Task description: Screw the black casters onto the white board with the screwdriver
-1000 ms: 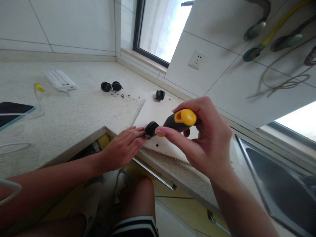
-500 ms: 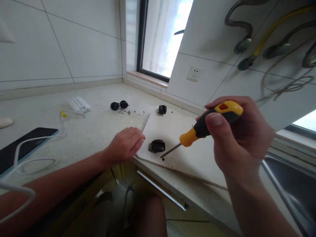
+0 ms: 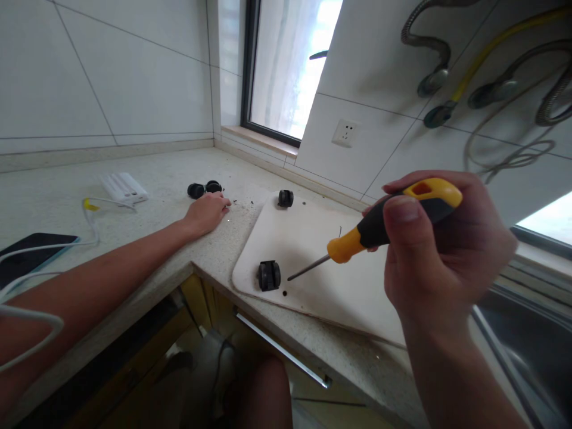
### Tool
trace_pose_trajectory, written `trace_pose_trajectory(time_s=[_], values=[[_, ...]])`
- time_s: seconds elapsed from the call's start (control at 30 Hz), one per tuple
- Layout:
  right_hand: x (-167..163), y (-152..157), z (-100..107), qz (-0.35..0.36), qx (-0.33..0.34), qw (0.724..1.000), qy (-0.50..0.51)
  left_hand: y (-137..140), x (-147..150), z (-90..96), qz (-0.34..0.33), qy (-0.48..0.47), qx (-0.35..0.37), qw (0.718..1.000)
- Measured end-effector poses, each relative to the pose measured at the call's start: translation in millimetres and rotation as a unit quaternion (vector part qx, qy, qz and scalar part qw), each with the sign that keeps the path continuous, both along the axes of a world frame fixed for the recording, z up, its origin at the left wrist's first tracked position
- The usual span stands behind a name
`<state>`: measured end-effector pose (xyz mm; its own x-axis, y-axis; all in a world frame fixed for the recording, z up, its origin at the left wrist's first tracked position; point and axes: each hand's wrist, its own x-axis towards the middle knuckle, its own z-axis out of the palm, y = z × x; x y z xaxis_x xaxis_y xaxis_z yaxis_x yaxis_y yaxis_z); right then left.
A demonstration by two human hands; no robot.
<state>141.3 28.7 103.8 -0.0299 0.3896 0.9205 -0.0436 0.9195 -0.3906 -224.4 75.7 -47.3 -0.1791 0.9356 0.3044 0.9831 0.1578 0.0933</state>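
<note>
My right hand (image 3: 440, 238) is wrapped round the handle of a yellow-and-black screwdriver (image 3: 373, 232). The screwdriver's tip hangs just above a white board (image 3: 322, 256), near a small dark hole. Beside that hole, a black caster wheel (image 3: 269, 276) stands on the board. A second caster (image 3: 286, 198) is at the board's far corner. My left hand (image 3: 207, 213) lies over the small dark screws (image 3: 235, 201) on the counter, fingers bent together at their tips; what they pinch, if anything, is hidden. Behind it are two loose casters (image 3: 204, 189).
A white power bank (image 3: 125, 189) with a white cable and a dark phone (image 3: 33, 253) lie on the counter (image 3: 165, 170) to the left. A metal sink (image 3: 527, 333) is at the right. Hoses (image 3: 491, 47) hang on the wall. A drawer handle (image 3: 281, 348) runs below the counter's edge.
My left hand has moved from the board's near-left corner back and left to the screws. The near caster has turned. The screwdriver stays in my right hand, its tip still near the hole.
</note>
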Motion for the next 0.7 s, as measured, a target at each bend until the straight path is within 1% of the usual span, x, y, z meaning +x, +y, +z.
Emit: trace_pose_trajectory(time_s=[0.2,0.43,0.7], values=[[2,-2,-1,-0.017,-0.025,1.0,-0.002,6,-6,-7.2,0.011,-0.01,-0.006,1.0],[4,0,-3,-0.02,-0.027,0.999,0.012,9,-13,-10.4,0.036,-0.009,0.004,0.999],[3,5,-5,-0.018,-0.035,0.999,0.01,7,-13,-10.0,0.028,-0.001,0.005,1.0]])
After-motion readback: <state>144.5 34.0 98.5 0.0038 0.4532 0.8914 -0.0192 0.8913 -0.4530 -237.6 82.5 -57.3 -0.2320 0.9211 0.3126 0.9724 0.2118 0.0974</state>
